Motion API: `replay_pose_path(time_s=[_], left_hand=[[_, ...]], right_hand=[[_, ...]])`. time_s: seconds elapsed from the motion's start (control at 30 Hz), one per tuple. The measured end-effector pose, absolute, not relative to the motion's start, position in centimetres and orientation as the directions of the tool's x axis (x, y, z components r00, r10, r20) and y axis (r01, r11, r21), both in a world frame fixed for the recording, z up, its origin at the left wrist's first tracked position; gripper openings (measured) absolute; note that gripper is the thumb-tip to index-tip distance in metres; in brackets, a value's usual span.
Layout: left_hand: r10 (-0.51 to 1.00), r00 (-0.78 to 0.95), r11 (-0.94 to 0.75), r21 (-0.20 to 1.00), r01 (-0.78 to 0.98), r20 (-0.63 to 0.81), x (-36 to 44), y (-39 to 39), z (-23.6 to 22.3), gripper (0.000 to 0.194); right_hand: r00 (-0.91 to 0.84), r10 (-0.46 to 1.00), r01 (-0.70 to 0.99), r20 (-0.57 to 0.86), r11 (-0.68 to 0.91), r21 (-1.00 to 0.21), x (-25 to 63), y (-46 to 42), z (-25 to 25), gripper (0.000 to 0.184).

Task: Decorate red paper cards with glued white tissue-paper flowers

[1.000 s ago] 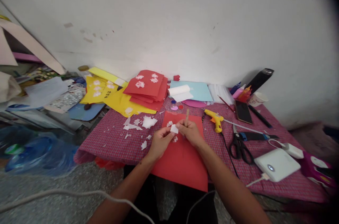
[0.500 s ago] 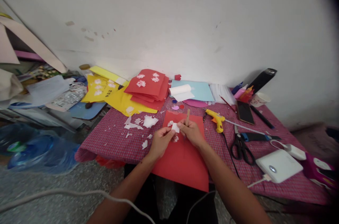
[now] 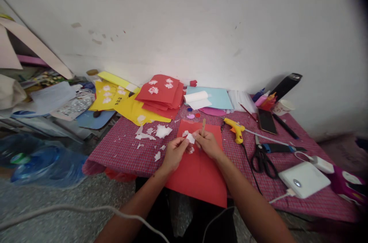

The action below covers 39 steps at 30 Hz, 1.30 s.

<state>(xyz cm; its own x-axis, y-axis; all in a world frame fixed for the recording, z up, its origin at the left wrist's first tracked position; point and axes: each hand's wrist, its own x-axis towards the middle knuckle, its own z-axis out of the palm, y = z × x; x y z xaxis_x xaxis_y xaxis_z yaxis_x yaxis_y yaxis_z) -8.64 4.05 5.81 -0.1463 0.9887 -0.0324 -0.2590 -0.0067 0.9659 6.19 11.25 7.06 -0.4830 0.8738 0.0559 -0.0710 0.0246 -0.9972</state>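
My left hand and right hand pinch a white paper piece, a wooden stick jutting forward from the right, red paper running lengthwise toward me beneath.

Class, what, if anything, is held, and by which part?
White paper, left hand at its left edge, right hand at its right; the right hand also holds a brown stick below its exposed top.
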Motion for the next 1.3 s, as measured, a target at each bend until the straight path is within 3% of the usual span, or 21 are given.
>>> replay_pose_path(time_s=[0.47,0.63,0.8,1.07,1.3], left_hand=[[0.987,-0.149,0.011,0.962,-0.272,-0.053,-8.6,4.0,5.8,0.028],[0.985,-0.165,0.000,0.961,-0.276,-0.047,-8.6,4.1,5.6,0.029],[0.984,-0.177,-0.016,0.960,-0.280,-0.035,-8.6,4.1,5.5,0.029],[0.976,-0.214,-0.026,0.959,-0.282,-0.036,-8.4,4.1,5.6,0.030],[0.972,-0.237,-0.051,0.972,-0.229,-0.005,-8.3,4.1,5.4,0.032]], right_hand=[[-0.504,0.861,-0.036,0.066,0.055,-0.998,6.3,11.2,7.3,0.053],[-0.503,0.863,-0.063,0.052,0.024,-0.998,6.4,10.9,7.9,0.042],[-0.522,0.852,-0.078,0.037,-0.004,-0.997,6.2,10.9,8.0,0.042],[-0.356,0.916,-0.073,0.184,0.169,-0.983,6.9,10.6,8.2,0.032],[-0.571,0.805,0.011,0.161,0.204,-0.979,6.5,10.1,6.9,0.025]])
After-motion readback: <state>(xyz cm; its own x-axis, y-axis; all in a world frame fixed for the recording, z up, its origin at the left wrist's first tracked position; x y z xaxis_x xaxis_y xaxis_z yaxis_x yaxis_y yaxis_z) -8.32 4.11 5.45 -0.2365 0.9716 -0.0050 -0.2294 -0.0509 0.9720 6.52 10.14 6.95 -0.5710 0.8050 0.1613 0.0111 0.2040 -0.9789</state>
